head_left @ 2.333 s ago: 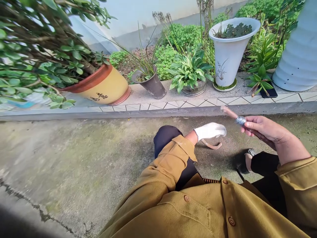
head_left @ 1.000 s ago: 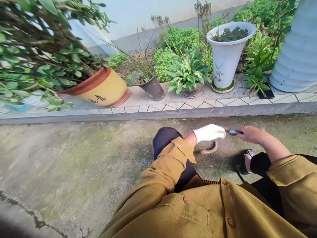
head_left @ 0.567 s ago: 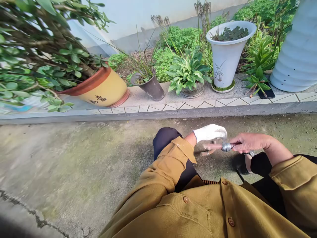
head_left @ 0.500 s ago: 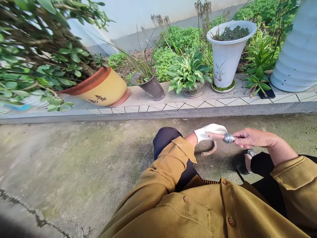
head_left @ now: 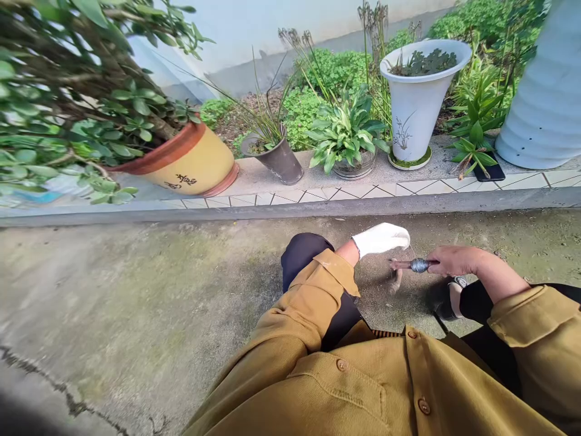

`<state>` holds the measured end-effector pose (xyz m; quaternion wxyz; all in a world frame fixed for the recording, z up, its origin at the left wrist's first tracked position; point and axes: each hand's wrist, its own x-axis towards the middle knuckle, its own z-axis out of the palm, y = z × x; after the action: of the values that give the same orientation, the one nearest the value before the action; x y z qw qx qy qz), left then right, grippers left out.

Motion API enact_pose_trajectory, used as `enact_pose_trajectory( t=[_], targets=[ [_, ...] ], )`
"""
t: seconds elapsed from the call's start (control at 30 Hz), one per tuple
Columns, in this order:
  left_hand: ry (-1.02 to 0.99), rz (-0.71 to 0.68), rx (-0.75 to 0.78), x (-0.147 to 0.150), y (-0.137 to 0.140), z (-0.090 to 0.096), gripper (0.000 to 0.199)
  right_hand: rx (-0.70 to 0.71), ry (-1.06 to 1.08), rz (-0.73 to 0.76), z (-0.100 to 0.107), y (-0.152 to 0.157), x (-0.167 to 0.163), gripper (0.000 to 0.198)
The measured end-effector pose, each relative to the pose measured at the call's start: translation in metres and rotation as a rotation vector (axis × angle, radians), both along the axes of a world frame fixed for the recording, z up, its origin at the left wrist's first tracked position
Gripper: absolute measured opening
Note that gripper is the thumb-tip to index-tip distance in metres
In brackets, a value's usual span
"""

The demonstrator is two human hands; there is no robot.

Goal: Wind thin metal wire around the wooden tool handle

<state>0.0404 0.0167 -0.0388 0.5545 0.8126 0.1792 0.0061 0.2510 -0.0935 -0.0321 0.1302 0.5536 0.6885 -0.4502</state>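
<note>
My right hand (head_left: 454,260) is bare and closed round one end of a brownish wooden stick (head_left: 402,265). Silvery wire (head_left: 419,265) is wound in a thick coil about the stick, close to my fingers. A curved piece of wood (head_left: 396,283) shows below the stick's far end, blurred; whether it joins the stick I cannot tell. In a white glove, my left hand (head_left: 384,238) is above and left of the coil, fingers pressed together. A thin strand runs from its fingertips down towards the coil.
A tiled ledge (head_left: 345,192) crosses ahead, bearing a tilted yellow pot (head_left: 195,163), a tilted dark pot (head_left: 284,162), a leafy potted plant (head_left: 349,136), a tall white pot (head_left: 411,112) and a dark phone (head_left: 490,169). My knee (head_left: 302,257) and shoe (head_left: 442,300) flank the hands.
My right hand and the stick have moved slightly down, apart from the glove. My left hand has shifted a little up and left. The curved wood has moved right and changed its angle.
</note>
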Motion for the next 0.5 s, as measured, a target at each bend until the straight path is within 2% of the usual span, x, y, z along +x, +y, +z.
enact_pose_trajectory(
  t=[0.1,0.2,0.27,0.33,0.4,0.5],
  targets=[
    [-0.01,0.027,-0.115,-0.002,0.003,-0.006,0.016,-0.139,0.164,0.032,0.012,-0.005,-0.014,0.027],
    [-0.032,0.019,-0.179,-0.001,0.002,-0.004,0.019,-0.296,0.354,0.026,0.026,-0.008,-0.014,0.034],
    [-0.019,0.049,-0.2,0.0,0.001,0.0,0.019,-0.295,0.503,-0.022,0.035,-0.01,-0.005,0.04],
    [0.011,0.096,-0.23,0.003,-0.001,0.001,0.02,-0.166,0.612,-0.164,0.041,-0.01,0.007,0.043],
    [0.049,0.099,-0.265,0.005,-0.006,-0.003,0.02,0.037,0.651,-0.395,0.043,-0.009,0.021,0.044],
    [0.046,0.018,-0.317,0.009,-0.012,-0.013,0.021,0.242,0.569,-0.696,0.04,-0.003,0.035,0.043]
  ],
)
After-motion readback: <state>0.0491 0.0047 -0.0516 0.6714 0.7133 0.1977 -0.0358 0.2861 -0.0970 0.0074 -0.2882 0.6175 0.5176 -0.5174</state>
